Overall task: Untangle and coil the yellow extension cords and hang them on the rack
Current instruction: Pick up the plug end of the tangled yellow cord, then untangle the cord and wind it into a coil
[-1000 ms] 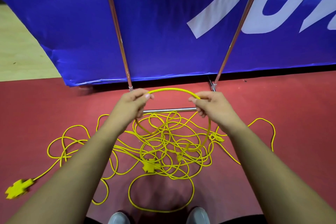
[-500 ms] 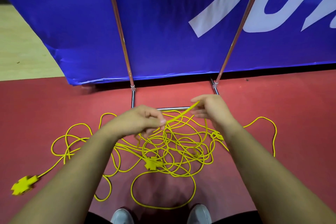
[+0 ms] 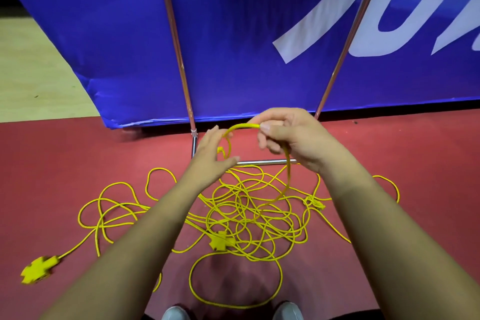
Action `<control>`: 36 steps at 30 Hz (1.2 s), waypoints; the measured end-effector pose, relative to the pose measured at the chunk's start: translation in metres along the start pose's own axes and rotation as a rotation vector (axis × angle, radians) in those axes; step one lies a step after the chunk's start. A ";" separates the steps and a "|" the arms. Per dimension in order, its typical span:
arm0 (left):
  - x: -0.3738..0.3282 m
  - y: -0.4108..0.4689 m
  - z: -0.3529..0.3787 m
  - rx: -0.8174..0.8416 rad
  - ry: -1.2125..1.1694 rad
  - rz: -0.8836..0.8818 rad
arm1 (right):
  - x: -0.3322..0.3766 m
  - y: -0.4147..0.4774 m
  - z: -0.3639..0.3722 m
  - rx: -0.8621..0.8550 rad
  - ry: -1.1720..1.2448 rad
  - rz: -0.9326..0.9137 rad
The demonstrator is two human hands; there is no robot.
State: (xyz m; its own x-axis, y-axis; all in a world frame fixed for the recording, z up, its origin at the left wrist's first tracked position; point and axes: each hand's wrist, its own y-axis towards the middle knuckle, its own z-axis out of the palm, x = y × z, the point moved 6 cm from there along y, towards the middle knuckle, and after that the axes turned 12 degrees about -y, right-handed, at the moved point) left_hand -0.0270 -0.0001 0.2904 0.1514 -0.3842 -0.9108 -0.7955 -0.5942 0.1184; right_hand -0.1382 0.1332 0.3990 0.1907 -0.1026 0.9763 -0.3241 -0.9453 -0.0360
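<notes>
Right hand (image 3: 291, 138): raised above the rack's base bar, with thumb and forefinger clamped on a strand (image 3: 244, 126) of yellow cord. From the pinch the strand arches left, curls down into a small hook and ends in front of the left palm. A second run drops from the right hand, crosses the base bar and enters the pile.

Left hand (image 3: 210, 156): fingers straight and apart, thumb out, palm turned toward the hook. Whether it touches the strand cannot be told.

Cords (image 3: 246, 210): a loose tangle on the red floor (image 3: 415, 163), below both hands and between the forearms, just in front of the rack. Loops spread out to the left and right of the pile. One large loop lies near the shoes (image 3: 174, 313) at the bottom edge.

Near socket (image 3: 220, 240): a yellow block lying in the near part of the pile.

Far socket (image 3: 39, 269): a yellow block well apart at far left, joined to the pile by a single run of cord.

Rack (image 3: 265, 162): two slanted metal poles rise from a low frame on the floor. A blue banner (image 3: 233, 34) with white lettering stands behind the poles
</notes>
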 end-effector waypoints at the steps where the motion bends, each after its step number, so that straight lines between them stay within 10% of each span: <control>1: 0.007 0.000 0.001 -0.003 -0.019 -0.037 | 0.004 0.000 -0.009 -0.070 0.025 -0.034; 6: 0.047 -0.022 -0.012 -0.007 -0.045 -0.239 | -0.015 -0.009 -0.049 -0.494 -0.064 0.006; 12: -0.036 -0.016 -0.014 -0.031 -0.367 -0.077 | -0.039 -0.024 -0.044 -0.463 -0.753 0.210; 18: -0.104 -0.015 0.009 0.133 -0.363 0.052 | -0.016 -0.025 0.006 -0.126 -0.498 -0.029; 29: -0.013 -0.023 -0.001 0.276 0.115 -0.099 | -0.030 -0.034 -0.063 -0.675 0.070 -0.060; 36: -0.028 -0.018 0.004 0.227 -0.338 -0.221 | -0.102 -0.025 -0.073 -0.508 -0.685 0.298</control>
State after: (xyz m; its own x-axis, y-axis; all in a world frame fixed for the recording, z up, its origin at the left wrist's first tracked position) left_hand -0.0189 0.0241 0.3120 0.1622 0.0084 -0.9867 -0.8799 -0.4514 -0.1484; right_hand -0.2174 0.1901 0.3163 0.4905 -0.6371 0.5946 -0.7876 -0.6161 -0.0104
